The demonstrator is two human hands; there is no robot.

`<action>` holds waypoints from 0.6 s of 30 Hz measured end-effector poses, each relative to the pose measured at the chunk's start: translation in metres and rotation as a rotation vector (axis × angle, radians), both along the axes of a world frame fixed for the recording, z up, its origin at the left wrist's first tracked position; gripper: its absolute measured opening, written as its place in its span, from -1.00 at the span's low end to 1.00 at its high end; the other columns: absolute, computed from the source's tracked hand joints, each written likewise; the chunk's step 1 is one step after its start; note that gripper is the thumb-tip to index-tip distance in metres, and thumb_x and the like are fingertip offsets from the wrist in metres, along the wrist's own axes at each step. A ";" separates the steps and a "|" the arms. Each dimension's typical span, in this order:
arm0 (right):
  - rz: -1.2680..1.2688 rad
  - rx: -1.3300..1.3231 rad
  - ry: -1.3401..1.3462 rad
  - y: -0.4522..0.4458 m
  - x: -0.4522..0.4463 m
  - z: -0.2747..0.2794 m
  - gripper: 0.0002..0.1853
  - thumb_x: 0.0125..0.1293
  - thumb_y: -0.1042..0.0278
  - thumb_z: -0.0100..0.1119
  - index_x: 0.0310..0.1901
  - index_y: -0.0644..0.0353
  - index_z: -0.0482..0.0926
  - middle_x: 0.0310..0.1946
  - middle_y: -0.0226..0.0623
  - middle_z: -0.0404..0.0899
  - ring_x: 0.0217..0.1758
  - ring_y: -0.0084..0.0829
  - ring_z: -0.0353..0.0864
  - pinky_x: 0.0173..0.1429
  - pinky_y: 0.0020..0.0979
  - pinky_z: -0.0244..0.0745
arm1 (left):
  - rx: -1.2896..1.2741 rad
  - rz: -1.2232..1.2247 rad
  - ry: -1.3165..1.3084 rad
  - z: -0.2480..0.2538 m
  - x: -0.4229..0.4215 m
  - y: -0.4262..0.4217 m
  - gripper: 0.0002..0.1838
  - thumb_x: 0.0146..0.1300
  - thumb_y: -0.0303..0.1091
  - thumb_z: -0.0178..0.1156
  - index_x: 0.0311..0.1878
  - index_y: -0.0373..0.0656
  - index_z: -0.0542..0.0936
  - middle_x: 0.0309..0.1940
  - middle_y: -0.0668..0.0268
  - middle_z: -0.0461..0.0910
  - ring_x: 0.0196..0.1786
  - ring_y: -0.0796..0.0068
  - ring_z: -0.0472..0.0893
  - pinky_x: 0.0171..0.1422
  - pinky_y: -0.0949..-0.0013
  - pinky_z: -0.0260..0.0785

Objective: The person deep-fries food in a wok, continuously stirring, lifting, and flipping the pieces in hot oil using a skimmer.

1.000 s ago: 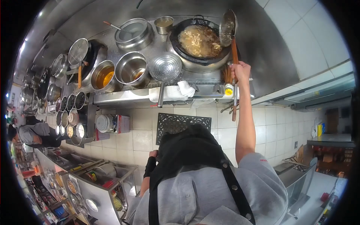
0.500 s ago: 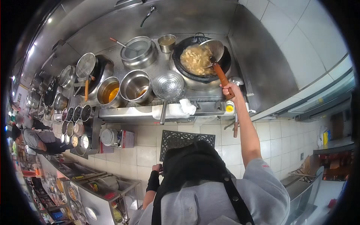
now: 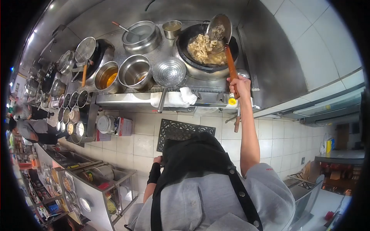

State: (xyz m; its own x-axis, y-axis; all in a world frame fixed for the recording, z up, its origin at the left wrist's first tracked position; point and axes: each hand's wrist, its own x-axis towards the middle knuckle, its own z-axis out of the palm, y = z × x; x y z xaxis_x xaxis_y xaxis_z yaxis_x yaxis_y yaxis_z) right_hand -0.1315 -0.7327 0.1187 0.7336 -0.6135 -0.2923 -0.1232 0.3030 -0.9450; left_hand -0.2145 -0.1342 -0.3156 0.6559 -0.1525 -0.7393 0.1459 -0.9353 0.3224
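Note:
My right hand (image 3: 239, 86) is wrapped round the brown wooden handle of a large scoop with a round metal bowl (image 3: 220, 29). The bowl is tilted on the wok's right rim, with food against its inner side. In the black wok (image 3: 185, 57) a heap of pale strips (image 3: 202, 48) sits in brown liquid. Low by the apron's left edge is my left hand (image 3: 158, 159), with a black band on the forearm; its fingers are mostly hidden by the dark apron (image 3: 189, 154).
Left of the wok stand a perforated ladle (image 3: 169, 72), an empty-looking steel pot (image 3: 135, 73), a pot of orange liquid (image 3: 107, 77) and a lidded pot (image 3: 142, 36). A white cloth (image 3: 187, 96) lies on the stove edge. Another person (image 3: 31, 129) stands far left.
My right hand has pushed the scoop up and away, and its bowl now tilts more steeply. The strips are heaped higher in the wok. The whole view has shifted slightly.

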 end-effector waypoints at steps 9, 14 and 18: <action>-0.097 0.028 -0.141 -0.014 -0.006 0.024 -0.79 0.00 0.75 -0.01 -0.27 0.46 0.48 -0.40 -0.09 0.60 -0.70 -0.52 0.40 -0.71 -0.50 0.21 | -0.005 -0.118 -0.169 -0.016 0.008 0.009 -0.61 0.25 -0.09 0.03 -0.17 -0.21 0.66 -0.28 -0.08 0.69 -0.20 -0.10 0.69 -0.09 -0.07 0.50; -0.144 0.059 -0.166 -0.002 -0.006 0.020 -0.80 0.01 0.75 -0.01 -0.26 0.50 0.46 -0.39 -0.02 0.58 -0.69 -0.49 0.40 -0.69 -0.49 0.23 | -0.036 0.273 -0.006 0.017 0.010 0.013 -0.56 0.27 -0.04 0.00 -0.22 -0.25 0.67 -0.27 -0.12 0.67 -0.12 -0.14 0.67 -0.03 -0.10 0.47; -0.175 0.212 -0.243 0.020 -0.002 0.017 -0.72 0.01 0.76 -0.01 -0.16 0.57 0.43 -0.34 0.05 0.57 -0.66 -0.45 0.40 -0.67 -0.48 0.24 | -0.042 0.483 0.013 0.008 0.010 0.040 -0.46 0.03 0.01 0.11 -0.28 -0.40 0.68 -0.35 -0.12 0.69 -0.17 -0.02 0.70 -0.07 0.03 0.47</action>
State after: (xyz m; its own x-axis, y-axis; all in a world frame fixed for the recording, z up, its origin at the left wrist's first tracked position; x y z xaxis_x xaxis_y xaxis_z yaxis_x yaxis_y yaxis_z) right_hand -0.1334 -0.7131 0.1358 0.6862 -0.6807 -0.2563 0.1685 0.4916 -0.8544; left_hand -0.2048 -0.0938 -0.3076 0.6500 0.1377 -0.7474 0.5647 -0.7456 0.3538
